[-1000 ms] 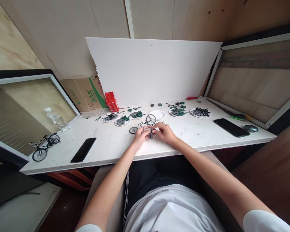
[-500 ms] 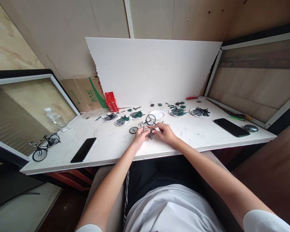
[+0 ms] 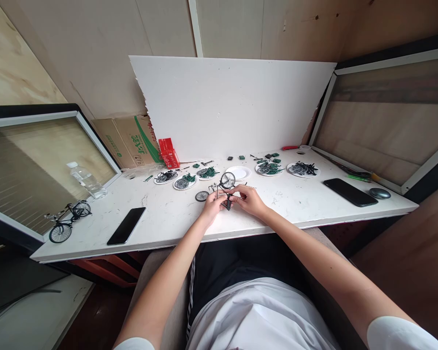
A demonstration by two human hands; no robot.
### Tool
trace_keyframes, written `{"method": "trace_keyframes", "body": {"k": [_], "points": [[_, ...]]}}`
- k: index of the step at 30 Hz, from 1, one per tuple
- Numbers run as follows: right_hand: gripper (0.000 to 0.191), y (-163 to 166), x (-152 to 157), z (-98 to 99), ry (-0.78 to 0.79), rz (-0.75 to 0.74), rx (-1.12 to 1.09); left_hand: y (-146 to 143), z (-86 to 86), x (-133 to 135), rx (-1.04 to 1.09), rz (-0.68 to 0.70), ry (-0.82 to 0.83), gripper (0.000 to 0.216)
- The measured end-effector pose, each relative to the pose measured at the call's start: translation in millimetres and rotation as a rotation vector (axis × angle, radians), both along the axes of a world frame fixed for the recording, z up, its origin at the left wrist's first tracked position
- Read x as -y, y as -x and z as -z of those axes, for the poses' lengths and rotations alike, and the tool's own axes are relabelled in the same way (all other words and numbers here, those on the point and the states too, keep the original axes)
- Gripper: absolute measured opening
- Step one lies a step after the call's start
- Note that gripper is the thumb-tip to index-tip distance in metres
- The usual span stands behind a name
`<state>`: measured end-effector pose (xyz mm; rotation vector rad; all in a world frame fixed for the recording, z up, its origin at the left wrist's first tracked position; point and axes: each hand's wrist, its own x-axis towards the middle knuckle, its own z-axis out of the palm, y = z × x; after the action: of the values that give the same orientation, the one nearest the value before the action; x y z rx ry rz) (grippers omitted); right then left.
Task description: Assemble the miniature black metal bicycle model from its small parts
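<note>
A small black model bicycle (image 3: 227, 181), with one spoked wheel raised at the top, is held between both hands near the table's front edge. My left hand (image 3: 212, 204) is closed on its frame from the left. From the right, the thumb and fingers of my right hand (image 3: 251, 200) pinch the same model; the exact part between the fingertips is too small to make out. A loose wheel (image 3: 202, 196) lies on the white table just left of the hands. Behind them sits a white paper plate (image 3: 238, 173).
Plates with black parts (image 3: 302, 169) and green parts (image 3: 185, 182) line the back. A finished-looking model bicycle (image 3: 70, 218), a bottle (image 3: 85, 181) and a phone (image 3: 126, 226) stand or lie left. Another phone (image 3: 349, 192) and a mouse (image 3: 379, 193) are right. A red box (image 3: 169, 153) stands behind.
Hardly anything differs. Both hands keep their hold on the model bicycle, and the dark part beneath the fingertips has shifted very slightly.
</note>
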<state>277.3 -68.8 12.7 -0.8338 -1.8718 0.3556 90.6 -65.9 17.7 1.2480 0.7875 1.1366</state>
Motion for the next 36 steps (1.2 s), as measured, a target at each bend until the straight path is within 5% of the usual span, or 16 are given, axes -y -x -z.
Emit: {"method": "trace_keyframes", "body": {"k": [36], "points": [[0.013, -1.4, -5.1, 5.3, -0.068, 0.033, -0.035, -1.6, 5.3, -3.9, -0.034, -0.075, -0.047, 0.028]]}}
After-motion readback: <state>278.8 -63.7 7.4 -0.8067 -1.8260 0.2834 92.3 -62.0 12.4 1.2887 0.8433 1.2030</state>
